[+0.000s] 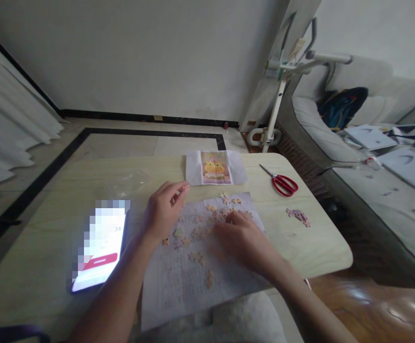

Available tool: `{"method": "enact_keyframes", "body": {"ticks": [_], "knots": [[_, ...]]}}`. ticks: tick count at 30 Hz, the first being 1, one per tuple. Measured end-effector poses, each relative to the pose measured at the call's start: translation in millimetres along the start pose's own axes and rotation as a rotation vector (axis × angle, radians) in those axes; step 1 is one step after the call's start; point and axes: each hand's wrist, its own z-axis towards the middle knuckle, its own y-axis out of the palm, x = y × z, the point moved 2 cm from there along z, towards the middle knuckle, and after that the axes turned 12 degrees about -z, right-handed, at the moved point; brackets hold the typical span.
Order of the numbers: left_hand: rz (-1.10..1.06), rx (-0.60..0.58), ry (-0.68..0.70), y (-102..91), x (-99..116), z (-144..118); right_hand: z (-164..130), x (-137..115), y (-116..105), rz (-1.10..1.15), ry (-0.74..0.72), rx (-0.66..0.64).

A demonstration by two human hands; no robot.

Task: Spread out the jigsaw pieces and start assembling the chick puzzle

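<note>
Nearest the viewer: two bare forearms reaching in from the bottom edge over a sheet of gridded paper (182, 281) spread on a pale wooden table (321, 247). Left hand (164, 209): raised just above the upper left part of the sheet, fingers curled in, thumb and fingertips (183, 189) pinched together; whether a piece sits between them cannot be told, it is too small to make out. Right hand (241, 240): palm down, fingers loosely spread and flat on the sheet, resting among the loose puzzle pieces (196, 233); nothing visibly gripped. Puzzle pieces: small, orange and pale, scattered over the upper half of the sheet, a few lying between the two hands. Separate small cluster of purple pieces (299, 216): on bare table, to the right of the sheet, well apart from both hands. Reference picture (215, 167): yellow figure on a white unfolded sheet, lying flat beyond the gridded paper. Red-handled scissors (281, 182): right of the picture, closed. Phone (100, 245): left of the sheet, screen lit, beside the left forearm. Clear plastic bag (129, 183): beyond the phone. Grey sofa (371, 157): past the table's right end, strewn with papers.
</note>
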Motion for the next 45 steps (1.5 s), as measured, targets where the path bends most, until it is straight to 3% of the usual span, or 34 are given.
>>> {"method": "enact_keyframes", "body": {"ticks": [6,14,19,24,33,41,45], "knots": [[-0.019,-0.009,0.001,-0.7,0,0,-3,10,2,0.101,0.058,-0.004],[-0.024,0.004,-0.003,-2.3,4,2,-9,22,-4,0.026,0.132,0.045],[-0.02,0.053,-0.019,-5.9,3,3,-8,15,-6,-0.02,0.104,0.029],[-0.04,0.133,-0.129,-8.7,2,4,-3,6,-5,0.025,0.057,-0.049],[-0.06,0.137,-0.218,-17.2,13,8,-2,3,0,0.059,0.083,-0.034],[-0.081,0.156,-0.257,-22.0,15,11,15,27,-4,0.093,0.069,0.085],[-0.156,0.186,-0.279,-20.4,12,12,22,33,-7,0.021,0.053,0.055]]}}
